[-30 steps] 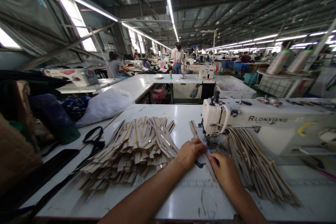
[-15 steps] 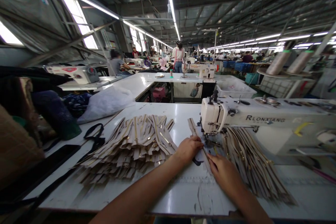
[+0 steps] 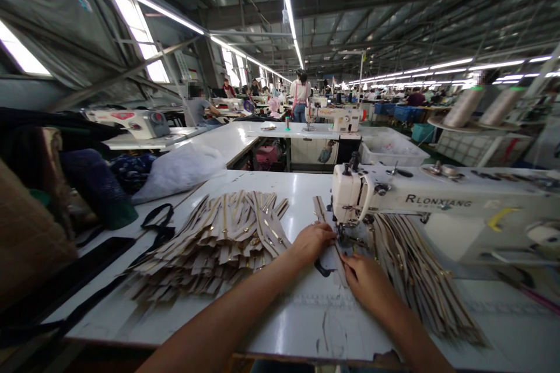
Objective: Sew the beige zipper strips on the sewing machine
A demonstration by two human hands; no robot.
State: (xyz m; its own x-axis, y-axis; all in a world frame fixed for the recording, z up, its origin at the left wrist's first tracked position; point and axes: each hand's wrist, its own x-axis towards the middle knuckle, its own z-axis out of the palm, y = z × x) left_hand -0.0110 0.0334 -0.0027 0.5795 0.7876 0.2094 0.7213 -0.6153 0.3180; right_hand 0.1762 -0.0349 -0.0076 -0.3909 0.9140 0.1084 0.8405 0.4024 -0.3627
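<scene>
A beige zipper (image 3: 319,208) lies lengthwise beside the needle area of the white sewing machine (image 3: 350,195). My left hand (image 3: 315,241) is closed on its middle, fingertips close to the presser foot. Nearer to me, my right hand (image 3: 363,275) pinches the same strip by its edge. The zipper's near end hangs down along the table below my right fingers. Left of my hands spreads a big heap of beige zippers (image 3: 227,227) with gold teeth. Another bundle of zippers (image 3: 415,274) lies under the machine's arm.
A dark strap (image 3: 157,224) and a white plastic bag (image 3: 184,166) lie on the left side of the table. Thread cones (image 3: 464,108) stand at right. Beyond are a white bin (image 3: 391,148), a second sewing machine (image 3: 339,118) and several people.
The camera view has shifted slightly. Both hands stay on the zipper by the needle, with my right hand a little closer to my left.
</scene>
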